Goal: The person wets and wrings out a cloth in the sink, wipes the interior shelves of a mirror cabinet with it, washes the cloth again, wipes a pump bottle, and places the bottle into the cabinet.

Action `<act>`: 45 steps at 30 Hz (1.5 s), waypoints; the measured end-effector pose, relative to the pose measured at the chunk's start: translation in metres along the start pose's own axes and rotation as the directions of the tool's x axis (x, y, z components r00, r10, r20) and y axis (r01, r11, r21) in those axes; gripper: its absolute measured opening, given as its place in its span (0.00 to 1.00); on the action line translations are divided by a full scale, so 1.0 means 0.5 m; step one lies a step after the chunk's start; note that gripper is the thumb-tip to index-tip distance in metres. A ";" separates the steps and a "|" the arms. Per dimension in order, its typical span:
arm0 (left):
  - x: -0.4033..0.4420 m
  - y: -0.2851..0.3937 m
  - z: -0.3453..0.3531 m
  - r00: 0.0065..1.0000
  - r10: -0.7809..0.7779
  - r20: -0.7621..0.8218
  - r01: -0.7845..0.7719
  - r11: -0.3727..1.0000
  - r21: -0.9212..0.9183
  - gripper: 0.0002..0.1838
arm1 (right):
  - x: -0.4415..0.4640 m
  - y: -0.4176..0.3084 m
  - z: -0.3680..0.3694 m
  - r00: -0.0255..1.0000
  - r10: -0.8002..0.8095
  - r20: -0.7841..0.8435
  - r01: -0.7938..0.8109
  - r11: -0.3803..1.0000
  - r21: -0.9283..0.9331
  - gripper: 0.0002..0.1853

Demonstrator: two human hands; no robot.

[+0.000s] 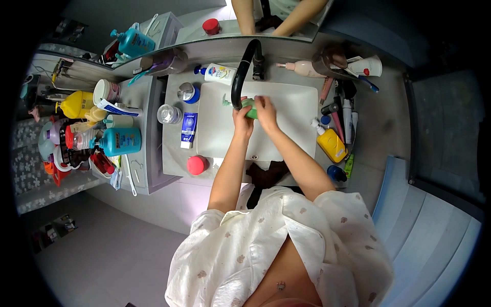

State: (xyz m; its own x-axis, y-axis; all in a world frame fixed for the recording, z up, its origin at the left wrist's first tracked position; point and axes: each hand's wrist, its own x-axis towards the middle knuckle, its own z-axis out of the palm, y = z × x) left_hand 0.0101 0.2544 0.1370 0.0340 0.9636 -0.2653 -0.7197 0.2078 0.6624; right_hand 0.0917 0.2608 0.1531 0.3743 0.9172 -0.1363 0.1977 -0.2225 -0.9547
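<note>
Over the white sink, a green pump bottle lies tilted on its side between my hands, its pale pump head pointing left. My left hand is closed around the bottle from below, near its pump end. At the bottle's lower end, the curled fingers of my right hand press against it, slightly blurred. The black faucet arches down in front of the bottle and hides part of it. Whether water is running, I cannot tell.
Left of the sink stand jars, a blue tube and a red-lidded jar. A white bottle lies behind. To the right are a yellow bottle and several tubes. A dark cloth hangs at the front edge.
</note>
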 end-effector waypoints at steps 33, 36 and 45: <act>0.019 -0.001 -0.027 0.969 -0.102 -0.226 0.109 0.994 0.016 0.13 | 0.220 -0.049 0.062 0.706 0.586 0.398 -0.690 0.443 0.572 0.04; 0.020 -0.001 -0.028 0.969 -0.093 -0.229 0.101 0.995 0.025 0.13 | 0.218 -0.045 0.061 0.711 0.582 0.396 -0.687 0.454 0.567 0.03; 0.022 0.006 0.014 0.950 0.051 -0.308 0.007 0.983 0.183 0.10 | -0.025 0.066 0.027 0.932 -0.362 0.029 0.356 0.895 -0.269 0.21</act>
State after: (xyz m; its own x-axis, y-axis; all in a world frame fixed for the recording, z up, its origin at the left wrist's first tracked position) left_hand 0.0132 0.2670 0.1410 -0.2184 0.8740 -0.4341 -0.5801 0.2414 0.7779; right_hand 0.0813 0.2464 0.1197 0.2506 0.9448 0.2110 0.5540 0.0388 -0.8316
